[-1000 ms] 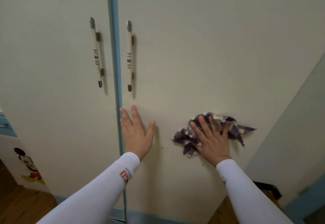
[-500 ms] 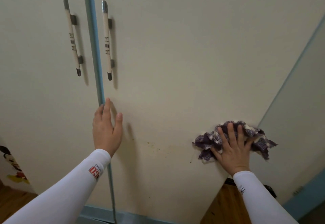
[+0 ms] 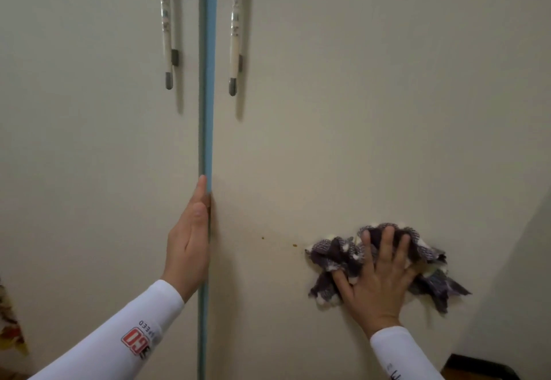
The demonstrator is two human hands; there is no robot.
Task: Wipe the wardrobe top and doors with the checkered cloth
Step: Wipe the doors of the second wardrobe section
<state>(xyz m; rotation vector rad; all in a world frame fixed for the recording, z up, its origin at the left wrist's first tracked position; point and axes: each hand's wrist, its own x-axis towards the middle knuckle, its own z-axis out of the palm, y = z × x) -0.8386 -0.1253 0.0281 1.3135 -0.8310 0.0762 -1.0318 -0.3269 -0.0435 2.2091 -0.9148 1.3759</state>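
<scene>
Two cream wardrobe doors fill the view, the left door [image 3: 89, 141] and the right door [image 3: 357, 111], parted by a blue edge strip [image 3: 206, 81]. My right hand [image 3: 378, 281] presses the crumpled purple-and-white checkered cloth [image 3: 337, 254] flat against the lower right door, fingers spread over it. My left hand [image 3: 190, 239] rests edge-on against the blue strip, fingers straight and together, holding nothing. Small brown specks [image 3: 295, 245] mark the door just left of the cloth.
Two long white bar handles hang at the top, the left handle [image 3: 167, 27] and the right handle [image 3: 236, 30]. A pale side wall [image 3: 518, 260] meets the wardrobe at the right. A dark object [image 3: 480, 367] lies at the bottom right; a colourful sticker [image 3: 9, 329] shows at the left edge.
The cloth and my right hand slid right, then slightly back left. My left hand shifted from flat on the right door to the blue strip, turning edge-on. The view moved closer.
</scene>
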